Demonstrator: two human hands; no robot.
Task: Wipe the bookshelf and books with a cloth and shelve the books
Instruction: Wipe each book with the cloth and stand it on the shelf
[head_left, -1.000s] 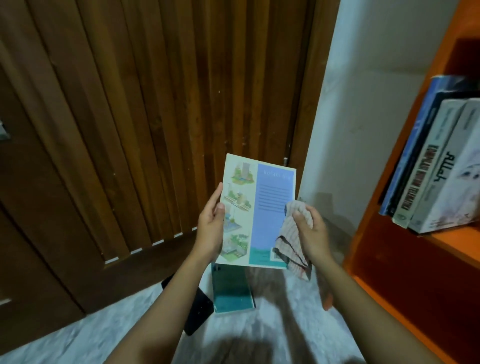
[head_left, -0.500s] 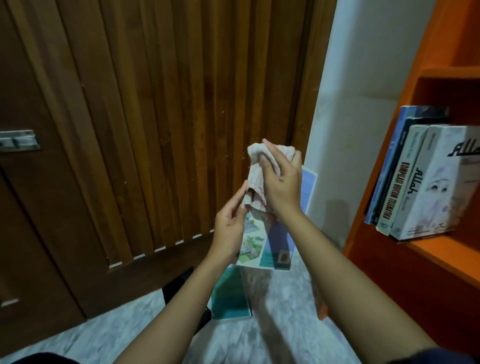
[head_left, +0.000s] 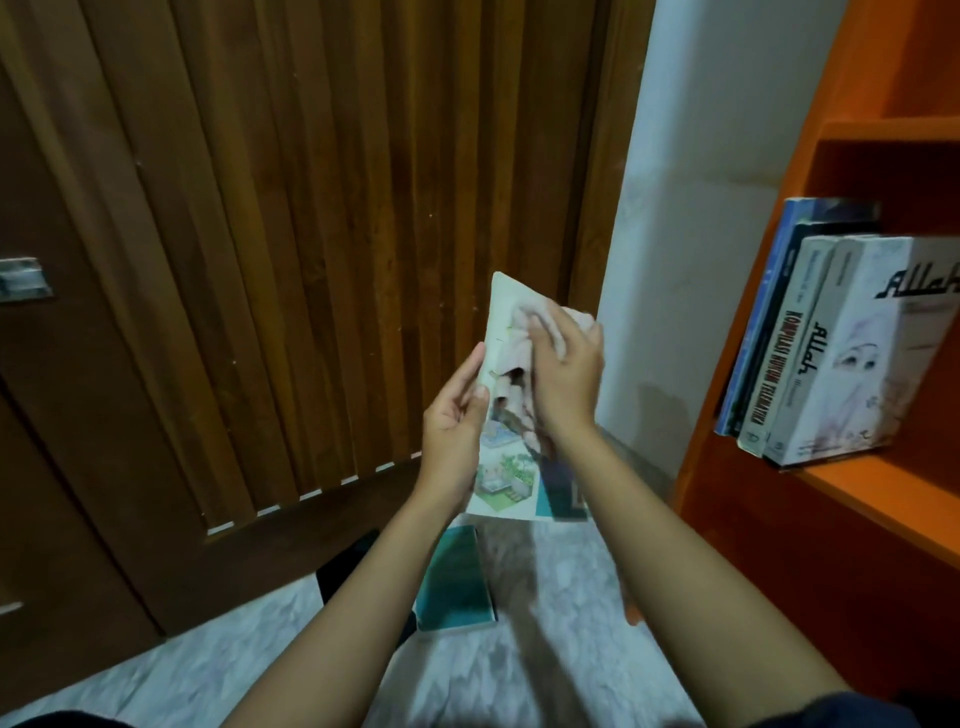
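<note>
The left hand grips the illustrated book by its left edge, thumb on the cover, holding it upright above the floor. The right hand has its fingers curled over the bunched cloth, pressing it on the cover's upper half. Shelved books lean in the orange bookshelf, well apart to the right.

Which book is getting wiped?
The illustrated book in the left hand, under the right hand's cloth; the teal book lies on the floor, others stand on the shelf.
</note>
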